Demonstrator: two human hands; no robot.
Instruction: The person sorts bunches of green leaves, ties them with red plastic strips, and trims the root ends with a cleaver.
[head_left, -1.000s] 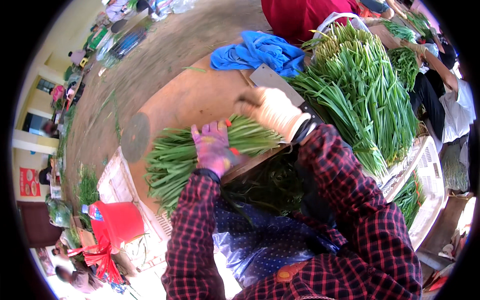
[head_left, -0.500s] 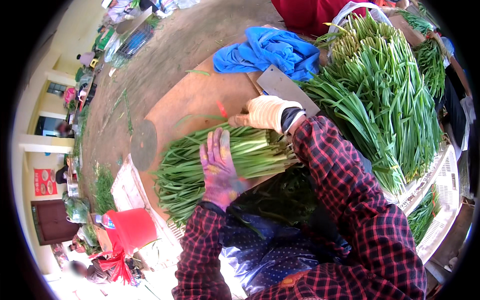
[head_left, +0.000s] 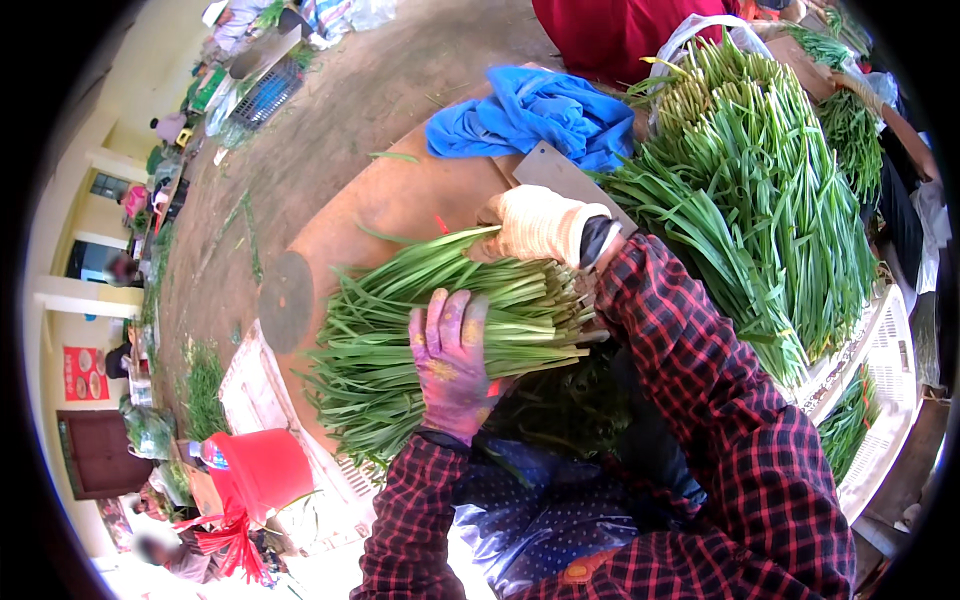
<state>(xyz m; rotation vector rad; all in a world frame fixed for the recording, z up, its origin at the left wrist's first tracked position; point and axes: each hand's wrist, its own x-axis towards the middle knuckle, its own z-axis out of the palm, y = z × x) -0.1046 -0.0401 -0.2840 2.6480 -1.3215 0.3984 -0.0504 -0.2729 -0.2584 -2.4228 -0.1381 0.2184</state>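
Note:
A thick bunch of garlic chives [head_left: 370, 350] lies on the brown round board [head_left: 350, 220], pale stem ends to the right. My left hand [head_left: 452, 360], in a stained purple glove, rests on the stems, fingers stretched out and apart; its thumb is hidden. A bit of red strip [head_left: 497, 387] shows beside that palm, and another red bit sticks up at the bunch's far edge. In its cream knitted glove, my right hand [head_left: 540, 225] is closed on a few chives at the far side, lifting them slightly.
A grey metal plate [head_left: 572, 180] lies behind my right hand, near a crumpled blue cloth [head_left: 540, 115]. At the right, a tall heap of chives [head_left: 750, 190] stands over a white plastic crate [head_left: 880, 390]. A red bucket [head_left: 265, 465] is at the lower left.
My left hand has shifted slightly right along the stems. My right hand has closed on some chives at the far edge and raised them. The bunch looks looser and fuller.

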